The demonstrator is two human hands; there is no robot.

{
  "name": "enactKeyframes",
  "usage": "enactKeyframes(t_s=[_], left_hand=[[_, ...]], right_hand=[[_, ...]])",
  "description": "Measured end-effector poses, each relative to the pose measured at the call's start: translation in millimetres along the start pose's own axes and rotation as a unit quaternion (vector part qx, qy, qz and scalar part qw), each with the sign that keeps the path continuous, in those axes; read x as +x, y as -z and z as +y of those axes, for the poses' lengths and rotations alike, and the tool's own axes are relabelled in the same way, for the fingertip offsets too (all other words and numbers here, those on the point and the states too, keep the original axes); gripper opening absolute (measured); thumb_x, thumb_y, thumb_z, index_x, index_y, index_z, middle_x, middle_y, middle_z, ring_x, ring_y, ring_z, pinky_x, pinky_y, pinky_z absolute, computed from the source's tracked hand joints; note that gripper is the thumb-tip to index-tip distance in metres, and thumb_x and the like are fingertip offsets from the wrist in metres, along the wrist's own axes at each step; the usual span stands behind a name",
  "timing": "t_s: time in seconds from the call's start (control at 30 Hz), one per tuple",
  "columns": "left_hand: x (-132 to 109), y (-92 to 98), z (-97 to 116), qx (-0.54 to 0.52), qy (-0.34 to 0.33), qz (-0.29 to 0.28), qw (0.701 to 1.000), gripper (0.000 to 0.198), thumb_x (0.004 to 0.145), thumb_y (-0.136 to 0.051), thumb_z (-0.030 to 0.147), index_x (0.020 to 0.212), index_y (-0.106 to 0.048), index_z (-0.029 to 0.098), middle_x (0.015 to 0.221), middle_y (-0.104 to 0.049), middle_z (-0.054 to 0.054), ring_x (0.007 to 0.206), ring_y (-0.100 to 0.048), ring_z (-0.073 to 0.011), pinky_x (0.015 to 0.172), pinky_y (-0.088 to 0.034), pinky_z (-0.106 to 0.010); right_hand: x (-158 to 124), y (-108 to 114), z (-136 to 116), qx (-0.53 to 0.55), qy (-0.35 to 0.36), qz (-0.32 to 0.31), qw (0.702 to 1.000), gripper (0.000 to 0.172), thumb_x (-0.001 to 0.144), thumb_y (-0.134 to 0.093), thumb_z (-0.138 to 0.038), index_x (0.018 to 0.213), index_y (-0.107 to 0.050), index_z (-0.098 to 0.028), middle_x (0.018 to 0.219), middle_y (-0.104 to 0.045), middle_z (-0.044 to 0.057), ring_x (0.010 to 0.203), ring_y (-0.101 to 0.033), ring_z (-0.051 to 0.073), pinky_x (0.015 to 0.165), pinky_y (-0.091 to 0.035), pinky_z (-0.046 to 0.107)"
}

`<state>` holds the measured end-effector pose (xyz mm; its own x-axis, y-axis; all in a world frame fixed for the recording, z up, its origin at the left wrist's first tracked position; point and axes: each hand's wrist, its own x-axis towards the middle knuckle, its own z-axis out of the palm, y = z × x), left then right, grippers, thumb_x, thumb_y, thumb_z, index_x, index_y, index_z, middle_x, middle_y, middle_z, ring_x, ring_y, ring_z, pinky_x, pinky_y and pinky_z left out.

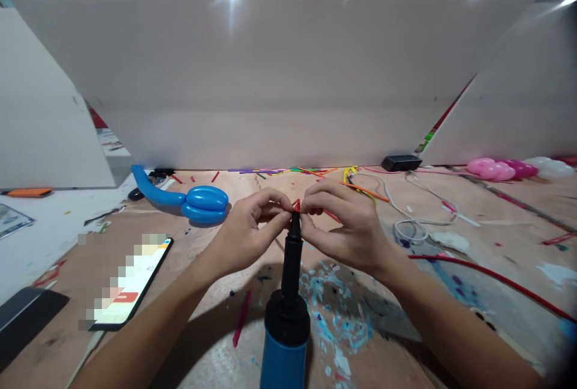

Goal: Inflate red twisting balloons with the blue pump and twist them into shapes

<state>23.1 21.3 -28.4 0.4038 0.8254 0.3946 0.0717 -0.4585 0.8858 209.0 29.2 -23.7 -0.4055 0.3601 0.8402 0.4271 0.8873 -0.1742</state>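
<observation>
A blue hand pump (285, 359) with a black nozzle points away from me in the middle of the view. At the nozzle's tip sits a small piece of red balloon (296, 204). My left hand (255, 229) pinches the balloon's edge from the left, thumb and fingers together. From the right, my right hand (345, 220) pinches it the same way. Most of the balloon is hidden by my fingers. Left of my hands lies a twisted blue balloon (206, 204) with a long curved end.
A lit phone (135, 287) with a cable lies at left, near a black object (31, 323). Uninflated balloons (270, 171) line the white board (279, 82). At right are a black box (401, 163), a white cable (417, 220), a long red strip (491, 275) and pink balloons (487, 168).
</observation>
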Motion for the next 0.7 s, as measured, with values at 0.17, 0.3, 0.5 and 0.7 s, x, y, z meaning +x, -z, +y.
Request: enactKeyframes(t_s=[0.17,0.3,0.5,0.7], left_hand=[[-0.5,3.2,-1.6,0.171,-0.101,0.043,0.979,0.006,0.088,-0.058,0.021,0.092,-0.059,0.017,0.085,-0.068,-0.002,0.078,-0.065,-0.0111,0.071,-0.051,-0.022],[-1.4,4.0,-1.8,0.222,-0.165,0.053,0.959,0.004,0.087,-0.057,0.016,0.089,-0.06,0.016,0.083,-0.069,-0.003,0.073,-0.065,-0.011,0.067,-0.051,-0.021],[-0.9,4.7,-7.8,0.165,-0.25,0.094,0.949,0.012,0.08,-0.059,0.007,0.089,-0.059,0.015,0.086,-0.069,-0.005,0.077,-0.065,-0.0136,0.071,-0.054,-0.026],[1.3,7.6,-2.8,0.132,-0.315,0.084,0.936,0.019,0.075,-0.061,0.001,0.087,-0.06,0.016,0.082,-0.064,-0.005,0.078,-0.062,-0.0143,0.071,-0.053,-0.027]], right_hand=[[0.4,-1.7,-0.5,0.025,-0.006,0.004,1.0,0.01,0.074,-0.062,-0.006,0.077,-0.058,-0.016,0.075,-0.059,0.003,0.068,-0.054,0.013,0.061,-0.047,0.027],[0.6,-4.1,-2.4,0.05,-0.005,0.021,0.999,0.013,0.072,-0.061,-0.003,0.075,-0.057,-0.015,0.073,-0.058,0.002,0.065,-0.053,0.011,0.058,-0.046,0.025],[0.4,-9.5,-11.0,0.117,-0.001,0.018,0.993,0.016,0.073,-0.06,-0.002,0.079,-0.057,-0.016,0.072,-0.058,0.001,0.062,-0.053,0.01,0.057,-0.046,0.024],[-2.3,-15.5,-16.6,0.15,-0.004,0.048,0.988,0.024,0.074,-0.061,-0.001,0.087,-0.054,-0.02,0.074,-0.057,-0.001,0.064,-0.054,0.011,0.059,-0.048,0.026]])
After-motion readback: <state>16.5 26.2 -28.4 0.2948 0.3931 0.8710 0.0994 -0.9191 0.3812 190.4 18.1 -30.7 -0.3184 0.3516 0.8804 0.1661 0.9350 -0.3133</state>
